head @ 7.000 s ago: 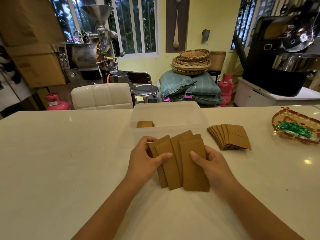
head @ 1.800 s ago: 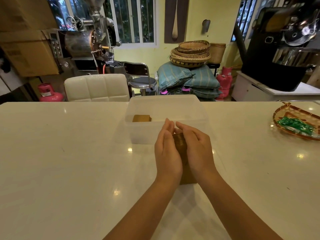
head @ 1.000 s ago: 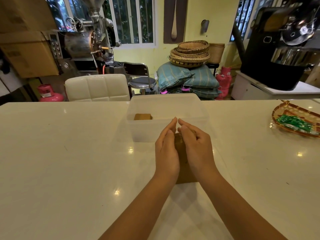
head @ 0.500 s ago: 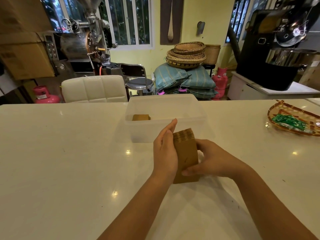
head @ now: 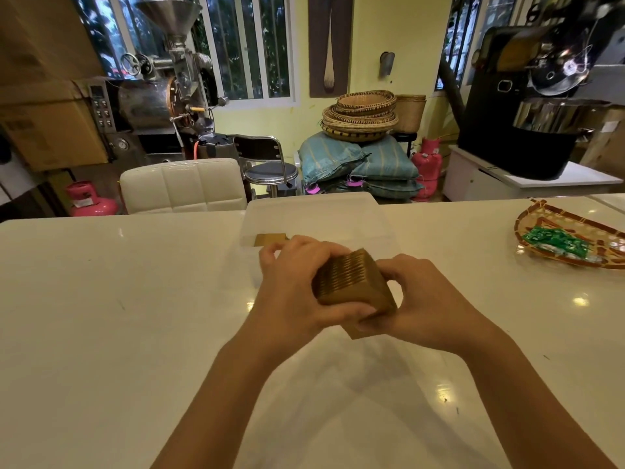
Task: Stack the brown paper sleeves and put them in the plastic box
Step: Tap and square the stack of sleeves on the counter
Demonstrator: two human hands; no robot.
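Observation:
A thick stack of brown paper sleeves [head: 351,282] is held tilted just above the white table, its layered edges turned toward me. My left hand [head: 297,292] wraps around its left side and top. My right hand [head: 419,299] grips it from the right and underneath. Right behind my hands stands the clear plastic box [head: 318,214], with a small pile of brown sleeves [head: 270,239] lying in its near left corner. My hands hide the box's front wall.
A woven tray [head: 548,221] with green packets [head: 554,243] lies at the table's right edge. A white padded chair [head: 182,186] stands behind the table's far edge. Coffee roasting machines, sacks and baskets fill the room beyond.
The stack stood upright on the table between my hands; now it is lifted, tilted flat-side down, and both hands grip it closer to the box.

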